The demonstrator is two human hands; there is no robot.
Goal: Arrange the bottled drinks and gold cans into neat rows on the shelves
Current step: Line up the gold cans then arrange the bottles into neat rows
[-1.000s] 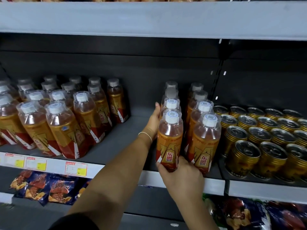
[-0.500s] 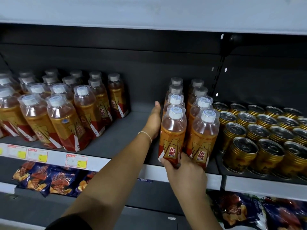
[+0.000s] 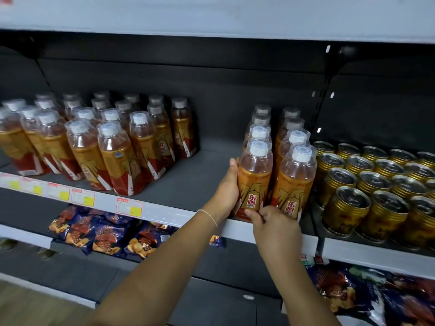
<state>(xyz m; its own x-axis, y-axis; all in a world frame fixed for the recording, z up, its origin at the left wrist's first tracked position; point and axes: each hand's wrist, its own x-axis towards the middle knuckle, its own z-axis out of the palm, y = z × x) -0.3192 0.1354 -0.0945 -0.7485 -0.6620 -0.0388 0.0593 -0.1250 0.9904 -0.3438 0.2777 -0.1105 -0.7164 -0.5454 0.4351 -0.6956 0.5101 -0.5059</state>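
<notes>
Two short rows of orange bottled drinks with white caps stand on the grey shelf (image 3: pixel 188 184), right of its middle. My left hand (image 3: pixel 227 187) wraps the left side of the front-left bottle (image 3: pixel 255 175). My right hand (image 3: pixel 275 228) pinches the base of that same bottle from the front, next to the front-right bottle (image 3: pixel 295 184). A larger block of the same bottles (image 3: pixel 113 151) stands at the left. Gold cans (image 3: pixel 376 184) sit in rows at the right, on the neighbouring shelf section.
A bare stretch of shelf lies between the two bottle groups. A white shelf (image 3: pixel 211 15) hangs close above. Price tags (image 3: pixel 129 206) line the shelf's front edge. Snack bags (image 3: pixel 113 234) lie on the lower shelf, with more at the bottom right.
My left hand has slid forward from the rear bottles to the front-left bottle. My right hand stays at the front bottles' bases. The view has shifted left.
</notes>
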